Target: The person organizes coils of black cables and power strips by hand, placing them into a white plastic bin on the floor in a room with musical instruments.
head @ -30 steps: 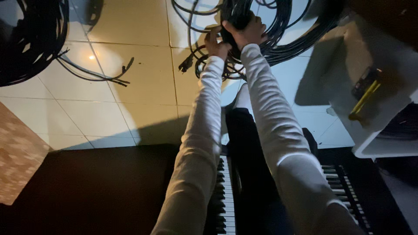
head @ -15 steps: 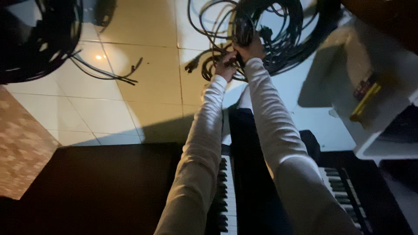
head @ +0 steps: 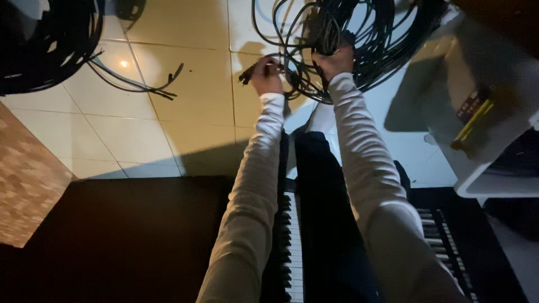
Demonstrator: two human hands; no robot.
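A big coil of black cables (head: pixel 382 39) hangs in front of me at the top of the head view. My right hand (head: pixel 336 59) grips the bundled part of that coil from below. My left hand (head: pixel 266 76) pinches a loose cable end with a plug (head: pixel 247 76) that sticks out to the left. Both arms wear light long sleeves and reach forward over a keyboard (head: pixel 293 247).
A second pile of black cables (head: pixel 45 45) lies on the tiled floor at top left, with loose ends (head: pixel 151 84) trailing right. A white shelf unit (head: pixel 488 112) holding a yellow tool stands at right. A dark surface (head: pixel 123 235) fills the lower left.
Both hands have drifted slightly down and left with the coil. The left hand now holds the plug end out to the left, apart from the bundle.
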